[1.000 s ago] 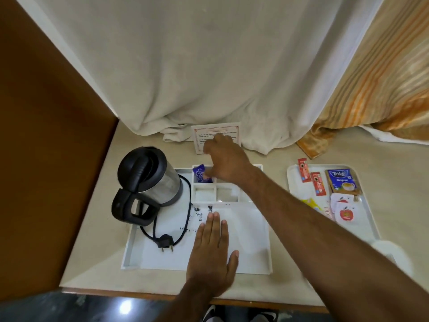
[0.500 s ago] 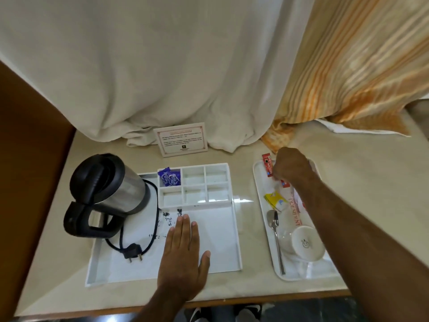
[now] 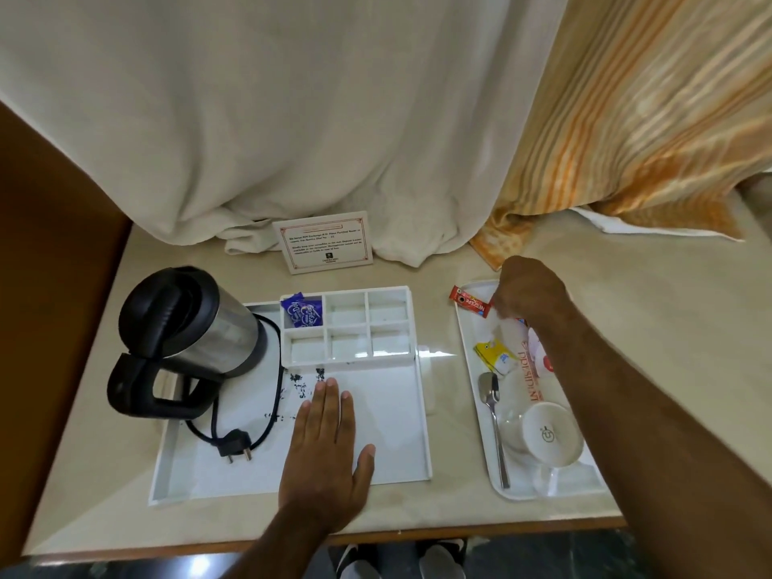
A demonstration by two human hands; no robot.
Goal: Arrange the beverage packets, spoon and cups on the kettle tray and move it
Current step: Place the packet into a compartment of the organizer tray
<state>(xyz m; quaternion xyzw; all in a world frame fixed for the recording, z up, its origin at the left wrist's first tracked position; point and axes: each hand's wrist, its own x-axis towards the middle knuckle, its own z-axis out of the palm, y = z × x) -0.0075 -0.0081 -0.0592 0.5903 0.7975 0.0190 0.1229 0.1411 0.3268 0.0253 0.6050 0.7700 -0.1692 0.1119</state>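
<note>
The white kettle tray point(image 3: 388, 436) carries a steel and black kettle point(image 3: 196, 328) at its left. A purple packet point(image 3: 301, 313) sits in the far-left compartment. My left hand point(image 3: 326, 449) lies flat on the tray floor with its fingers straight. My right hand point(image 3: 528, 294) is curled over the far end of a second white tray point(image 3: 543, 493), and its fingertips are hidden. Beside it a red coffee stick point(image 3: 468, 300) lies slanted across the tray corner. That tray also holds a yellow packet point(image 3: 495, 357), a spoon point(image 3: 495, 420) and an upturned white cup point(image 3: 551, 434).
The kettle's black cord and plug point(image 3: 234, 447) lie on the kettle tray floor. A printed card point(image 3: 326, 242) stands behind the tray against a white curtain point(image 3: 292, 119). An orange striped curtain point(image 3: 626, 119) hangs at the right. A wooden panel point(image 3: 50, 286) borders the counter's left.
My right hand left the compartments, where the purple packet stays, and reached over to the far end of the right tray. The red stick now lies slanted. My left hand has stayed put.
</note>
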